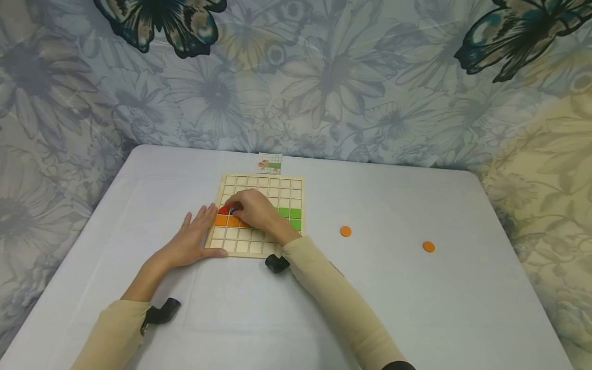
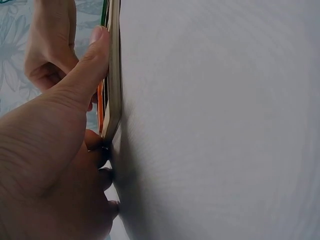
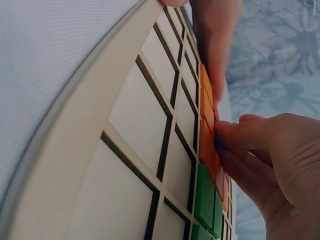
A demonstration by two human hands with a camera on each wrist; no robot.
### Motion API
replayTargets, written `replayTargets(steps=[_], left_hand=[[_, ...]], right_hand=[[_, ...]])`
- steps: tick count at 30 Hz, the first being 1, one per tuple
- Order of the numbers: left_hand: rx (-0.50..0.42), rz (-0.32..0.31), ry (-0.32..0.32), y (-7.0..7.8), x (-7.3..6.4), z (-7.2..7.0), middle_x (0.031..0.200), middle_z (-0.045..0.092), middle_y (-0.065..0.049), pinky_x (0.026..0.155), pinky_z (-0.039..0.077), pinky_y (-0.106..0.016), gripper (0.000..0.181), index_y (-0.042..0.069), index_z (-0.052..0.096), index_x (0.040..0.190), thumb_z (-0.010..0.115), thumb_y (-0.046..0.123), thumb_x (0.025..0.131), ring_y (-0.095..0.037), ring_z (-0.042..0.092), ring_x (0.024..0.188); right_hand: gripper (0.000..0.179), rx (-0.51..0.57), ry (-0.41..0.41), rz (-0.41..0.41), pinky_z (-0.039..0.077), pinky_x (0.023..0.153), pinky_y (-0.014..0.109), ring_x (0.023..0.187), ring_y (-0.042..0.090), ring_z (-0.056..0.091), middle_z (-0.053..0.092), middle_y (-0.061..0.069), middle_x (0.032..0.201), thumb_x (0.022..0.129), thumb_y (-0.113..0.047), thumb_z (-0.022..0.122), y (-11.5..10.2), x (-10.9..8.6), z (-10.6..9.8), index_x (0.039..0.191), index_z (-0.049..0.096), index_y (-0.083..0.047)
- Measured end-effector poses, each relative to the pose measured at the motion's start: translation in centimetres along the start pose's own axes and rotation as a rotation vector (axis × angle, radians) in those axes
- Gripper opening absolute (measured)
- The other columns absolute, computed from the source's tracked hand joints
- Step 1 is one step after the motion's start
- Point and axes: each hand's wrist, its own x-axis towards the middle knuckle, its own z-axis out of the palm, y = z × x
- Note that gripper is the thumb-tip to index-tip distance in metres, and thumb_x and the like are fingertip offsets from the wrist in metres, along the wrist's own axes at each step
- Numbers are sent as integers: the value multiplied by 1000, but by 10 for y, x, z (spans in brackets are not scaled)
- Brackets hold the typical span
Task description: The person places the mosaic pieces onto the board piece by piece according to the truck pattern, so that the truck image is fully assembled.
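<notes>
A wooden grid board [image 1: 243, 246] lies on the white table with square compartments. Orange square tiles [image 1: 221, 220] and green square tiles [image 1: 295, 224] fill some of them, and a red piece [image 1: 224, 210] with a rounded edge sits near the left side. My right hand [image 1: 257, 208] is over the board and pinches a small blue piece [image 3: 217, 142] between thumb and fingers, low at the grid beside the red piece; its shape is mostly hidden. My left hand [image 1: 188, 244] rests at the board's near left corner, thumb [image 2: 92, 57] on the front edge, fingers along the left side.
A small printed card [image 1: 270, 163] with a coloured grid pattern lies behind the board. Two orange discs [image 1: 345, 231] lie apart on the table to the right. A floral cloth [image 1: 333, 87] hangs behind the table.
</notes>
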Motion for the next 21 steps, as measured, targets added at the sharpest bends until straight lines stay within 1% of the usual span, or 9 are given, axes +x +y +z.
replayTargets(steps=[4,7,11,13,14,17,20,21], left_hand=[[1,-1,-6,-1,1,0,163,3,-20,116,-10,-57,121,-4,7,155,77,56,76,-38,-3,149],[-2,2,-5,-3,1,1,163,3,-21,116,-10,-57,121,-4,7,155,77,56,76,-39,-3,149],[2,-1,-8,-3,2,1,163,3,-20,116,-10,-57,121,-4,7,155,77,57,76,-38,-3,149],[1,-4,-7,-2,1,1,163,3,-20,116,-10,-57,121,-4,8,155,77,57,76,-39,-3,149],[2,-7,-7,-2,1,2,163,3,-20,116,-10,-57,121,-4,8,155,77,56,76,-39,-3,149],[6,-11,-6,-1,1,2,163,3,-21,116,-10,-57,121,-4,8,155,76,57,76,-39,-2,149],[13,-12,-2,-2,1,2,163,4,-21,116,-9,-57,121,-4,9,155,76,58,75,-39,-2,149],[14,-12,-1,-2,1,2,163,4,-21,116,-9,-57,122,-4,9,155,76,58,75,-39,-2,149]], right_hand=[[27,18,-9,-1,49,85,18,96,9,65,72,0,108,91,-6,69,0,-1,0,118,72,-9],[27,13,3,-12,49,86,17,96,9,65,72,0,109,91,-6,68,0,-2,0,118,72,-9],[27,0,18,-16,49,88,17,100,11,66,72,2,112,92,-6,67,-1,-7,-6,118,72,-8],[26,11,34,-33,50,88,18,101,13,67,72,3,113,92,-6,67,0,-11,-10,117,72,-7],[25,32,40,-41,50,88,17,101,13,67,72,4,113,92,-5,67,0,-14,-13,117,72,-6],[25,144,65,-67,51,88,17,100,15,67,72,6,113,91,-3,68,4,-23,-21,115,72,-4],[26,249,86,-74,52,87,19,100,17,68,72,8,111,89,0,70,5,-33,-29,114,72,-2],[26,264,93,-75,53,87,20,99,17,68,72,9,111,88,0,70,5,-36,-31,114,72,-1]])
